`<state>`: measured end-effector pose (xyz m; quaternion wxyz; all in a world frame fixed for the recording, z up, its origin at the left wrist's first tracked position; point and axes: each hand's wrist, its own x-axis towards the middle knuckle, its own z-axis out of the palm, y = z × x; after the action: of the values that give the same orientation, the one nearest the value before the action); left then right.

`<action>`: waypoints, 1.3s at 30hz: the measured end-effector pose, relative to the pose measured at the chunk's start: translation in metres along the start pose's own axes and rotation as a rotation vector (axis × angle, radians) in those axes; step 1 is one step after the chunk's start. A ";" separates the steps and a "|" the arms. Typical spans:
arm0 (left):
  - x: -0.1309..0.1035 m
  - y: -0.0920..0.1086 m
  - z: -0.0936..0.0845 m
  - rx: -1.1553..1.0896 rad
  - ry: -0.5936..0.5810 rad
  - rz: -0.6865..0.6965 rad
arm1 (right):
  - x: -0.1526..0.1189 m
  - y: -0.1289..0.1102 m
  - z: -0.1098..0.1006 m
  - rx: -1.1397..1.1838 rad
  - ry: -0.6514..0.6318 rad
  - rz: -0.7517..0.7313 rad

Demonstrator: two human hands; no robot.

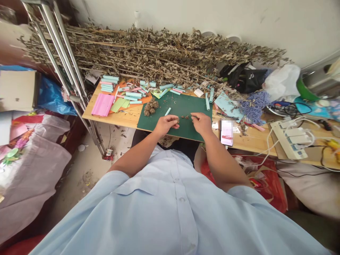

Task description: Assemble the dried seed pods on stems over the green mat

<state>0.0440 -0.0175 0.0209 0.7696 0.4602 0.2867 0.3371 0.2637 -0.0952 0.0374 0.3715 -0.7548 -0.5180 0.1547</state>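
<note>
My left hand (166, 125) is over the front part of a dark green mat (175, 102), thumb and fingers pinched on a small brown clump of dried plant, mostly hidden by the fingertips. Just right of it lie a few brown crumbs (185, 117) on the mat. My right hand (201, 123) is beside these crumbs, fingers bent and a little apart, with nothing visible between them. A heap of brown dried plant clumps (151, 107) sits at the mat's left. One light blue paper tube (168, 111) lies behind my left hand.
Long bundles of dried leafy stalks (159, 53) run along the wall. Rolled paper tubes (134, 94) and pink paper sheets (102, 105) lie left. To the right are a phone (226, 132), purple string (254, 105) and a power strip (289, 138) with cables. Metal crutches (65, 60) stand at left.
</note>
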 end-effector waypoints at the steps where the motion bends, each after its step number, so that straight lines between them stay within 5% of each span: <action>1: 0.000 0.000 0.000 0.003 -0.005 0.001 | -0.004 -0.004 0.000 0.043 0.029 0.005; 8: -0.001 0.002 0.001 0.054 -0.038 -0.010 | -0.023 -0.035 0.015 0.335 -0.180 0.004; 26: -0.001 0.004 0.004 0.130 -0.066 -0.090 | -0.024 -0.038 0.016 0.181 -0.178 -0.131; 34: -0.003 0.009 0.008 0.172 -0.024 -0.148 | -0.021 -0.045 0.006 -0.008 -0.239 -0.384; 39: -0.006 0.013 0.008 0.195 -0.039 -0.164 | -0.021 -0.046 0.007 -0.072 -0.260 -0.348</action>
<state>0.0435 -0.0216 0.0370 0.7516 0.5146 0.3396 0.2344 0.2199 -0.1027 0.0631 0.2957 -0.6404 -0.6892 0.1658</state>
